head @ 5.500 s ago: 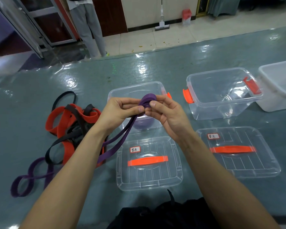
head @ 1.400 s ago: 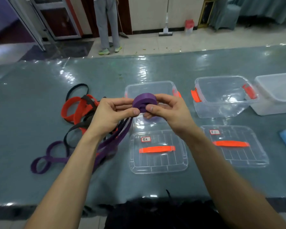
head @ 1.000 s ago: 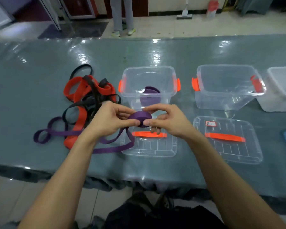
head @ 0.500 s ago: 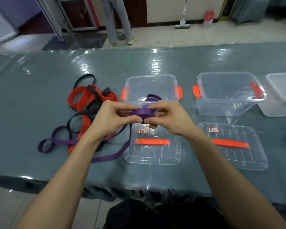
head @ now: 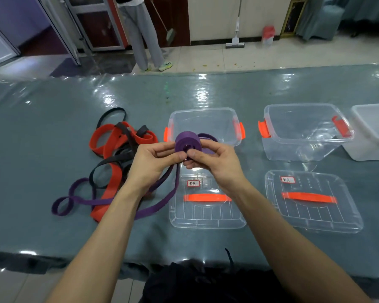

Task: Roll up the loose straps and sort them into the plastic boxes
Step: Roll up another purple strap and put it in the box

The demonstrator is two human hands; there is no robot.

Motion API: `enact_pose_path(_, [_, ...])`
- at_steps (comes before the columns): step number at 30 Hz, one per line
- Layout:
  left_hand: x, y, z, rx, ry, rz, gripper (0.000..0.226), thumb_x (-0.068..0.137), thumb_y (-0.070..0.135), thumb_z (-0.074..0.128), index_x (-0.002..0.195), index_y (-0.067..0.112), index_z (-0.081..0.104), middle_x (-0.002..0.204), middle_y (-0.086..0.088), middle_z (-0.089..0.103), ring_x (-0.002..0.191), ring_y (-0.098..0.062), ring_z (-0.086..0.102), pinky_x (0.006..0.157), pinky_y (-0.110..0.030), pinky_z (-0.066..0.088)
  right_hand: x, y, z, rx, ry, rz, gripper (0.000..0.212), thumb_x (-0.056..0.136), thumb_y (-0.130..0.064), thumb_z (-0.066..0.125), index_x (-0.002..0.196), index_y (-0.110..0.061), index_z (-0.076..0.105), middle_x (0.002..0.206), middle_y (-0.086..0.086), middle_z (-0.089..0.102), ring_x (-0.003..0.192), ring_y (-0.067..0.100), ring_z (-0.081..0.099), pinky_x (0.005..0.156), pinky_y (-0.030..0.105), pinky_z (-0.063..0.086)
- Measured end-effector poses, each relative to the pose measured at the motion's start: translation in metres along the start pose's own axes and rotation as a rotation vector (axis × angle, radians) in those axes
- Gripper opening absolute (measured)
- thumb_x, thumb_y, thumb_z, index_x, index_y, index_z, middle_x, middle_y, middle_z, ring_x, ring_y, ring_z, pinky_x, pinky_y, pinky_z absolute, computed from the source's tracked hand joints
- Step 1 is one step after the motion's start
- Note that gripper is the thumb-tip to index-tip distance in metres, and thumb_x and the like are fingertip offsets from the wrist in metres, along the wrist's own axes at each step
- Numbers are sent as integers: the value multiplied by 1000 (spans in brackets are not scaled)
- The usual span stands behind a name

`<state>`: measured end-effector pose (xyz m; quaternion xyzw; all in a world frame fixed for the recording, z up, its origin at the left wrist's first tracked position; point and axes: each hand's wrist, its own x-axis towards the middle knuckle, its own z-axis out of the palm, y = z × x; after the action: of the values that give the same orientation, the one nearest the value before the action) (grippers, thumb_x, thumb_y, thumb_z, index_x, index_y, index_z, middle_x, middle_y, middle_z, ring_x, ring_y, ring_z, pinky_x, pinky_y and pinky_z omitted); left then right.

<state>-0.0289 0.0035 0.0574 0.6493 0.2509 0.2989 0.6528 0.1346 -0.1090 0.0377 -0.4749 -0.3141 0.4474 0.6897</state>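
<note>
Both hands are raised a little above the table point(head: 42, 132), in front of a clear box point(head: 206, 110), and between them they hold a purple roll point(head: 187, 142) of strap. The left hand point(head: 155, 162) pinches the roll from its left side with the thumb and curled fingers, and the right hand point(head: 214, 162) pinches it from the right, with the thumb pressed on the front face near the hole in the middle. The loose end point(head: 160, 206) of this strap hangs down from the roll, passes under the left wrist and lies on the table just beside a clear lid point(head: 207, 217). This lid has an orange handle and a small white label. Inside the clear box another purple strap point(head: 208, 136) shows behind the right fingers. To the left lies a heap of straps point(head: 118, 149), orange, black and purple, tangled together. Whether the purple loops there belong to the strap in the hands, I cannot tell. To the right stands a second clear box point(head: 302, 105) with orange clips, and its lid point(head: 313, 221) lies in front of it. A white box point(head: 372, 136) stands at the right edge.
</note>
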Motion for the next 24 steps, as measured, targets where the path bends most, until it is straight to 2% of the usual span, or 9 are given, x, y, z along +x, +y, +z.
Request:
enact_pose_path(4, [6,7,-7,104,-43,-19,31,77,18,91,107,22,87,104,-6,85,101,-17,82,87,-19,61,2,-7,-9,-139,-48,37,29,89,-4,83,118,-6,78,90,21,79,69,28,76,72,33,66])
enact_pose_path(8, [18,19,-20,332,-156,-43,30,77,22,96,106,23,88,98,-2,86,96,-17,83,85,-21,63,6,-27,-25,-426,-82,24,45,82,-18,92,124,-17,76,104,-1,80,61,27,73,54,35,58])
enact_pose_path(12, [29,30,-19,488,-286,-64,31,76,21,100,104,28,89,96,1,86,96,-17,83,91,-28,65,13,-39,-26,-596,-147,15,30,84,-23,92,108,-14,77,71,-7,77,50,19,68,44,29,52])
enact_pose_path(14, [32,33,-18,520,-297,-51,29,75,23,100,101,30,89,94,3,86,94,-15,84,92,-30,66,15,-40,-26,-620,-154,15,26,85,-24,91,105,-13,78,67,-1,76,52,23,68,48,33,54])
enact_pose_path(17, [33,35,-15,552,-308,-49,27,75,25,100,99,32,89,91,4,86,92,-13,84,92,-33,66,14,-40,-29,-636,-149,12,22,89,-27,88,105,-15,79,72,15,76,68,49,69,61,46,58])
enact_pose_path(18, [33,36,-14,565,-311,-59,27,75,24,100,99,32,89,91,4,86,91,-14,84,93,-36,66,14,-39,-30,-643,-147,11,24,89,-26,88,107,-14,79,74,16,76,69,48,70,62,46,59])
enact_pose_path(20, [32,37,-13,586,-321,-76,27,75,24,100,98,31,89,90,3,85,91,-14,84,96,-40,66,11,-40,-30,-651,-152,6,28,88,-23,88,109,-9,78,74,14,76,62,34,71,61,44,60])
enact_pose_path(22, [32,38,-12,603,-330,-80,27,74,25,101,98,30,89,89,3,85,90,-15,84,97,-41,65,10,-41,-30,-652,-158,-2,28,87,-19,88,109,-5,77,72,4,76,58,19,70,60,40,59])
enact_pose_path(24, [31,39,-11,618,-327,-83,28,74,25,101,98,29,89,88,3,85,88,-14,84,97,-42,65,8,-42,-31,-650,-149,-4,28,86,-17,89,108,-5,77,71,-5,76,57,13,71,60,36,60])
